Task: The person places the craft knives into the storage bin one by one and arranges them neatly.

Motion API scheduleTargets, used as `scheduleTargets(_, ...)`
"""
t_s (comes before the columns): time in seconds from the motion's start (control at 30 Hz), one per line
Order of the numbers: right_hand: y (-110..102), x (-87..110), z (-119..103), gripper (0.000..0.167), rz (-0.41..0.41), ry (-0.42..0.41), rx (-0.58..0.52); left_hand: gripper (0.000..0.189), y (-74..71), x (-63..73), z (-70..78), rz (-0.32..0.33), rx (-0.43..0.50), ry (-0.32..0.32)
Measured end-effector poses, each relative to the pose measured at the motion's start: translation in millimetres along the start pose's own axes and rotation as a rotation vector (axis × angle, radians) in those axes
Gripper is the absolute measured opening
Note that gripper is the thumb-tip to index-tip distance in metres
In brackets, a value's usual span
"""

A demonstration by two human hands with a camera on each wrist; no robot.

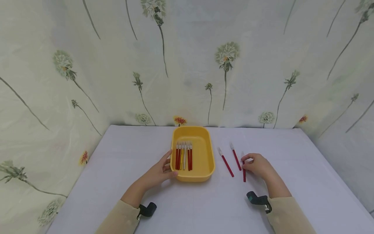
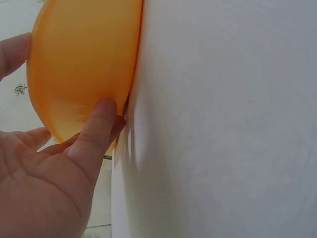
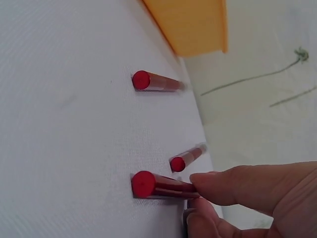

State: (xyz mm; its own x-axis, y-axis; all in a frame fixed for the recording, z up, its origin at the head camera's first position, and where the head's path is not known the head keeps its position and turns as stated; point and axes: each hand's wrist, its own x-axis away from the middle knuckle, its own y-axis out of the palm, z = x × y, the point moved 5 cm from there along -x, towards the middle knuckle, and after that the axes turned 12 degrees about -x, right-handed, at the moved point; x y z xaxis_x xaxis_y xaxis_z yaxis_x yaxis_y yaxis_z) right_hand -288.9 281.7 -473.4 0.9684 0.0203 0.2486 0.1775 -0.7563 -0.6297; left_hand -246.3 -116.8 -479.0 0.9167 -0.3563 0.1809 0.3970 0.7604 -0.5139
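My right hand (image 1: 257,165) pinches a slim red pen-shaped tool (image 1: 244,176) between thumb and fingers, its pale pointed tip facing away from me. In the right wrist view, its round red end (image 3: 144,184) shows close over the tabletop. Two more red tools, one (image 1: 235,159) close beside the hand and one (image 1: 227,165) farther left, lie on the table. A yellow tray (image 1: 201,156) stands left of them. My left hand (image 1: 159,172) holds its near left corner, thumb at the rim and fingers against the outer wall (image 2: 79,64).
Inside the tray, several similar tools lie side by side along the left: red ones (image 1: 177,159), yellow ones (image 1: 181,159) and a silvery one (image 1: 184,159). A white cloth (image 1: 193,204) covers the table. A curtain with printed dandelions (image 1: 187,65) hangs behind it.
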Motion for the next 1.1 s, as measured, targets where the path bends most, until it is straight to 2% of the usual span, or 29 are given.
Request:
scheduleTargets(0.2,-0.7,-0.2,4.8,0.03,0.021,0.017,-0.037,0.099,1.0,-0.5,-1.7,-0.006,0.002,-0.002)
scheduleTargets(0.37,-2.4,0.6,14.3,0.033,0.027,0.029,-0.115,0.1,1.9,-1.1,-2.4,-0.008,0.003,0.0)
scheduleTargets(0.57,-7.2,7.4,12.5,0.036,0.021,0.048,-0.197,0.099,1.2,-1.0,-2.2,0.0,-0.013,-0.002)
scheduleTargets(0.83,-10.9,18.0,-12.5,0.042,0.015,0.057,-0.329,0.1,1.4,-1.6,-2.2,-0.003,-0.015,-0.004)
scheduleTargets(1.1,7.1,16.3,-57.0,0.044,0.018,0.055,-0.504,0.099,1.3,-0.6,-2.0,-0.001,-0.006,-0.007)
